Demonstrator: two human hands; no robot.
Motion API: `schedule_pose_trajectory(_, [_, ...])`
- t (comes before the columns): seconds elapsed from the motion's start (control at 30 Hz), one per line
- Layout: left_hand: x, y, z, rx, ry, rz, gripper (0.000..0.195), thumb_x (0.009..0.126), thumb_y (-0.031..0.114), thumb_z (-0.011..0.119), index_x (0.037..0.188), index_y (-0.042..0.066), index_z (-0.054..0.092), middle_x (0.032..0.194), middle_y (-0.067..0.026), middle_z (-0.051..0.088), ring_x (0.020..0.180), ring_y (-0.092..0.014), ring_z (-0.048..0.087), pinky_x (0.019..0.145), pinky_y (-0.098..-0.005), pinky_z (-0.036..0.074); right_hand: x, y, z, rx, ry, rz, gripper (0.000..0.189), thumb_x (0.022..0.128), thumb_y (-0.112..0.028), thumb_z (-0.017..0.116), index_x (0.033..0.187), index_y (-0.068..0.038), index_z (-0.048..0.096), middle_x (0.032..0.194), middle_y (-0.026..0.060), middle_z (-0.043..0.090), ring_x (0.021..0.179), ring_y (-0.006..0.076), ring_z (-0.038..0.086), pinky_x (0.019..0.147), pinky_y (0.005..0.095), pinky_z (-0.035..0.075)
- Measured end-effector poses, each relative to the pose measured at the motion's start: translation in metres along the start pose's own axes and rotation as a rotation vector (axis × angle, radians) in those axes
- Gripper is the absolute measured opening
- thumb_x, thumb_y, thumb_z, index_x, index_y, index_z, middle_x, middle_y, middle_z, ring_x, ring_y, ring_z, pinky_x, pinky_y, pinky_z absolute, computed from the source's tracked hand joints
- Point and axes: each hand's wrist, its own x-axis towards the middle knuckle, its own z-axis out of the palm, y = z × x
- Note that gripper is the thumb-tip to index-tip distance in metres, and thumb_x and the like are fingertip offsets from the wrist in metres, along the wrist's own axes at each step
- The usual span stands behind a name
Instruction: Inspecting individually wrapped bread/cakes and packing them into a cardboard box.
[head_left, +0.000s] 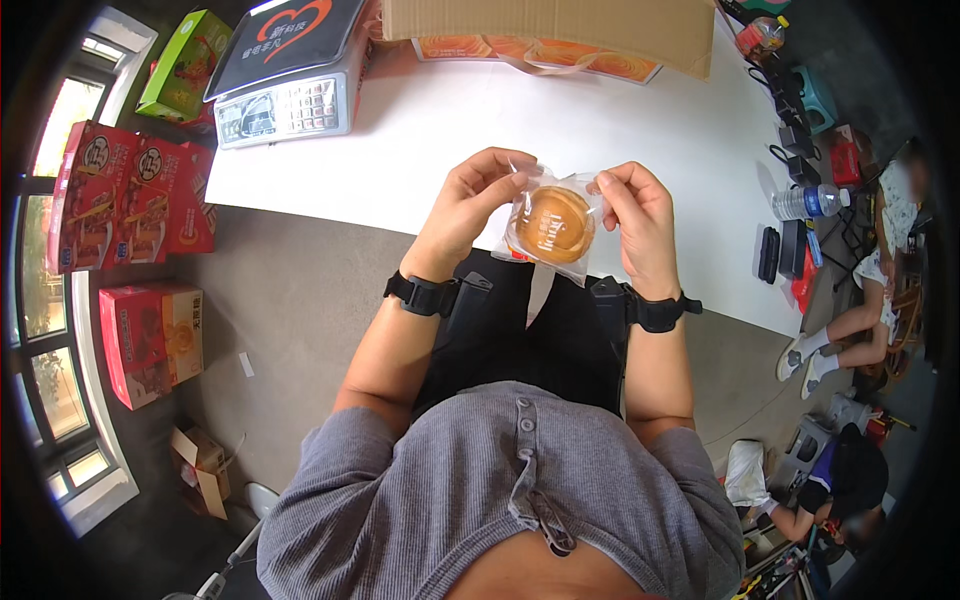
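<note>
Between my two hands a round golden-brown pastry (553, 225) hangs in a clear plastic wrapper (576, 271) that bears white writing. My left hand (480, 191) pinches the wrapper's upper left corner between thumb and fingers. On the other side, my right hand (637, 206) grips the upper right edge the same way. The packet is over the near edge of the white table (420, 176), above my lap. A small red and white piece (516, 253) shows at the packet's lower left; what it belongs to is unclear. Both wrists wear black straps with small devices.
A digital scale (285, 109) stands at the table's back left. An open cardboard box (547, 19) is at the back, with an orange printed box (480, 49) beneath its flap. A water bottle (806, 202) and black cases (791, 247) lie along the right edge. Two people are at the right.
</note>
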Motion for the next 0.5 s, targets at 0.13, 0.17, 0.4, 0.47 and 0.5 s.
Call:
schedule_pose_trajectory(0.13, [0.002, 0.003, 0.007, -0.033, 0.096, -0.079, 0.012, 0.092, 0.012, 0.053, 0.094, 0.005, 0.063, 0.092, -0.0036, 0.067, 0.086, -0.009, 0.062, 0.075, -0.0244, 0.048, 0.0, 0.001, 0.002, 0.007, 0.0, 0.013, 0.011, 0.091, -0.011, 0.061, 0.082, -0.004, 0.06, 0.074, -0.0009, 0.061, 0.055, 0.0017, 0.041, 0.048, 0.018, 0.033])
schedule_pose_trajectory(0.17, [0.002, 0.004, 0.009, -0.035, 0.096, -0.079, 0.012, 0.092, 0.012, 0.053, 0.094, 0.005, 0.063, 0.092, -0.0036, 0.067, 0.086, -0.009, 0.062, 0.075, -0.0244, 0.048, 0.0, 0.001, 0.002, 0.005, -0.002, 0.022, 0.012, 0.091, -0.011, 0.061, 0.082, -0.004, 0.06, 0.074, -0.001, 0.06, 0.054, 0.0013, 0.041, 0.047, 0.0179, 0.032])
schedule_pose_trajectory(0.4, [0.005, 0.003, 0.013, -0.041, 0.178, -0.082, 0.011, 0.089, 0.009, 0.052, 0.084, 0.005, 0.061, 0.086, -0.0044, 0.066, 0.081, -0.012, 0.062, 0.073, -0.026, 0.047, 0.0, 0.003, 0.003, 0.063, 0.036, 0.067, 0.013, 0.09, -0.01, 0.061, 0.078, -0.005, 0.059, 0.069, -0.0018, 0.058, 0.053, 0.0014, 0.041, 0.045, 0.0183, 0.032])
schedule_pose_trajectory(0.47, [0.004, 0.003, 0.014, -0.061, 0.191, -0.081, 0.011, 0.09, 0.013, 0.055, 0.084, 0.006, 0.062, 0.085, -0.0037, 0.067, 0.079, -0.011, 0.062, 0.072, -0.0257, 0.046, 0.0, 0.004, 0.003, 0.086, 0.045, 0.085, 0.014, 0.09, -0.01, 0.06, 0.077, -0.005, 0.059, 0.066, -0.0026, 0.055, 0.052, 0.0018, 0.041, 0.045, 0.0185, 0.032])
schedule_pose_trajectory(0.5, [0.005, 0.004, 0.016, -0.056, 0.21, -0.096, 0.011, 0.089, 0.01, 0.052, 0.084, 0.004, 0.061, 0.087, -0.0054, 0.066, 0.08, -0.013, 0.062, 0.074, -0.0266, 0.047, 0.0, 0.005, 0.001, 0.085, 0.045, 0.085, 0.014, 0.09, -0.01, 0.06, 0.077, -0.005, 0.059, 0.066, -0.0026, 0.055, 0.052, 0.0018, 0.041, 0.045, 0.0185, 0.032])
